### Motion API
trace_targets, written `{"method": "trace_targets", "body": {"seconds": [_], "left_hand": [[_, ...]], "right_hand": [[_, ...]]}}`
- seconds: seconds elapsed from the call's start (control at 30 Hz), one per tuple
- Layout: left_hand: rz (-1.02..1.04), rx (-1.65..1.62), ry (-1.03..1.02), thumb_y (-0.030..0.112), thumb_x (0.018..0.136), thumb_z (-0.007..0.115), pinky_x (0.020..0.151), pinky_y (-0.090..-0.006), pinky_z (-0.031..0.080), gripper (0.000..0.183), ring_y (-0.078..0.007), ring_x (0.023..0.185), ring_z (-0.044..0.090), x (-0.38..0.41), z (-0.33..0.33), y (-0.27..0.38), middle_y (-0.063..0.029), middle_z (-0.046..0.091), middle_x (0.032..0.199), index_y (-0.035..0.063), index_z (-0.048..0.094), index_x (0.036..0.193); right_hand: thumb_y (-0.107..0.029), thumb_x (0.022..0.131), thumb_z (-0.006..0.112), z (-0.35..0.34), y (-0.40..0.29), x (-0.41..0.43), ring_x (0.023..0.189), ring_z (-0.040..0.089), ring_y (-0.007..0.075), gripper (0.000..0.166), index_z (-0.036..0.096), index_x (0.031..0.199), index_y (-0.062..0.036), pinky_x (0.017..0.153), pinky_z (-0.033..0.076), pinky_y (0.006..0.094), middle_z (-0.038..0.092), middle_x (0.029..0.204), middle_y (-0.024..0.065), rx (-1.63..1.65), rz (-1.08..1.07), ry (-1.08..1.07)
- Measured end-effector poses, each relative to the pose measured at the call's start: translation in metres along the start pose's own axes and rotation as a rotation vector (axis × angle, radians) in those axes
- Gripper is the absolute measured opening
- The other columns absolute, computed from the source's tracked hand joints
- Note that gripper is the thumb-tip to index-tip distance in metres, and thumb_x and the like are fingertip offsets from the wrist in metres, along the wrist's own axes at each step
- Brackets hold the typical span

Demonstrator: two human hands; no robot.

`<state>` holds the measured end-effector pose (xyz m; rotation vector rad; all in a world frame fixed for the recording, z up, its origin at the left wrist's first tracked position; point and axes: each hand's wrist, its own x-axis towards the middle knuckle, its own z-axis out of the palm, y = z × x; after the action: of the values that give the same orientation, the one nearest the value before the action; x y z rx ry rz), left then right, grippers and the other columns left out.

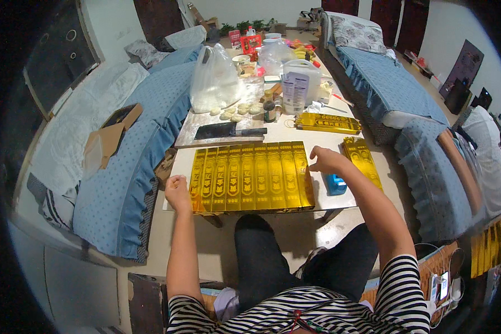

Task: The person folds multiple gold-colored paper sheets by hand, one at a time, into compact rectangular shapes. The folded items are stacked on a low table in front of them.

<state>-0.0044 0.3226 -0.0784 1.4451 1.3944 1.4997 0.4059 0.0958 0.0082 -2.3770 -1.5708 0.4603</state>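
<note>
A row of several flat gold foil paper pieces (252,177) with printed characters lies side by side along the table's near edge. My left hand (178,192) is at the row's left end, its fingers curled; whether it pinches anything is too small to tell. Beside the row's right end is my right hand (323,160), thumb and fingers apart with nothing visible between them. A stack of folded gold foil paper (361,160) lies to the right, partly behind my right forearm. Another gold bundle (328,122) lies farther back. A blue object (336,184) sits just below my right hand.
Behind the row, a cleaver (217,130) and dough pieces (243,109) lie on a board (188,133). Farther back stand a dark-capped bottle (269,106), a white plastic jug (296,89) and a plastic bag (215,79). Blue-covered sofas (129,137) flank the table.
</note>
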Motion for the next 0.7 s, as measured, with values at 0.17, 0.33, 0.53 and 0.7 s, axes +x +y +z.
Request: {"method": "trace_targets", "body": {"seconds": [0.17,0.33,0.53,0.7], "left_hand": [[0.045,0.096,0.023,0.019,0.085,0.07,0.068,-0.0341,0.049,0.015,-0.0174,0.071,0.063,0.012,0.003,-0.017,-0.0052,0.069,0.08,0.0053,0.067,0.087],[-0.026,0.18,0.024,0.022,0.085,0.069,0.067,-0.0355,0.049,0.014,-0.0193,0.07,0.064,0.0,0.012,0.001,-0.0042,0.069,0.078,0.0085,0.066,0.088],[-0.019,0.205,0.033,0.014,0.082,0.071,0.059,-0.0288,0.045,0.011,-0.011,0.063,0.058,-0.001,0.012,0.006,-0.0035,0.067,0.07,0.0049,0.065,0.083],[-0.084,0.363,0.015,0.02,0.083,0.069,0.062,-0.0354,0.048,0.012,-0.0196,0.066,0.064,-0.004,0.014,0.013,-0.0045,0.069,0.073,0.009,0.066,0.084]], "right_hand": [[-0.033,0.075,0.073,-0.005,-0.002,0.023,0.096,0.069,0.0328,0.039,0.076,0.101,-0.0047,0.087,0.054,0.0403,0.072,0.104,0.0183,-0.059,0.04,-0.23],[-0.031,0.076,0.077,0.0,0.005,0.03,0.095,0.069,0.028,0.036,0.076,0.102,-0.0055,0.085,0.054,0.0364,0.073,0.101,0.0155,-0.034,0.049,-0.267],[-0.029,0.074,0.075,0.006,0.007,0.031,0.091,0.071,0.0291,0.031,0.078,0.097,-0.0097,0.083,0.056,0.0388,0.074,0.097,0.0136,-0.013,0.003,-0.2],[-0.029,0.075,0.076,0.013,0.014,0.031,0.09,0.07,0.0293,0.028,0.077,0.096,-0.0115,0.083,0.056,0.04,0.074,0.096,0.0125,-0.029,0.003,-0.152]]}}
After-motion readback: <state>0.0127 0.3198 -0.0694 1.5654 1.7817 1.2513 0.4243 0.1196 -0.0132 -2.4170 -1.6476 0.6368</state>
